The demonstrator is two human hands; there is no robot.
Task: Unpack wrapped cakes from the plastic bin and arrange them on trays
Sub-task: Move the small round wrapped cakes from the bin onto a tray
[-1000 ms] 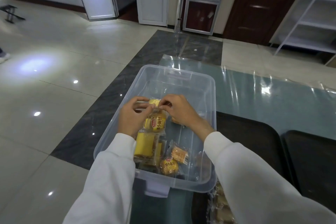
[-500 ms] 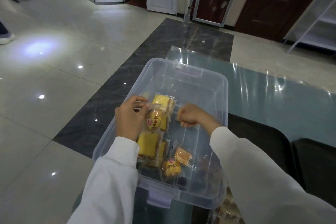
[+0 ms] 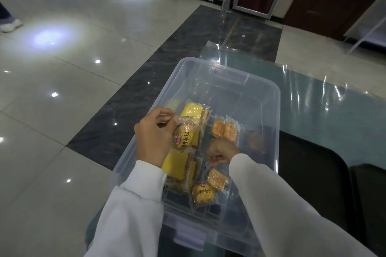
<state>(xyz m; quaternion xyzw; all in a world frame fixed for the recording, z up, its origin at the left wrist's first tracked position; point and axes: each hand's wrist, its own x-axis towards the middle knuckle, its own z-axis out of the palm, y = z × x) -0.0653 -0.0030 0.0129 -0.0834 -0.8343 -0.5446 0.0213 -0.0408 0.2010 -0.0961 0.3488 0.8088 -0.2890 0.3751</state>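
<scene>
A clear plastic bin (image 3: 275, 115) stands on the glass table with several wrapped cakes inside. My left hand (image 3: 153, 137) pinches the wrapper of a round yellow-labelled cake (image 3: 184, 137) over the bin's left side. My right hand (image 3: 221, 151) is curled low in the middle of the bin; what it holds is hidden. Yellow sponge cakes (image 3: 193, 110) lie behind and below my left hand. An orange twin pack (image 3: 225, 130) lies just beyond my right hand. Another round cake (image 3: 203, 194) and a small orange cake (image 3: 217, 179) lie near the front.
Two dark trays lie on the table to the right, the nearer one (image 3: 313, 173) touching the bin's side and the other (image 3: 369, 194) at the frame edge. The table's left edge drops to a tiled floor (image 3: 62, 110). A person's shoe (image 3: 9, 25) shows far left.
My right hand let go of the round cake's wrapper and pulled back and down into the bin's middle, fingers curling. My left hand keeps the round cake.
</scene>
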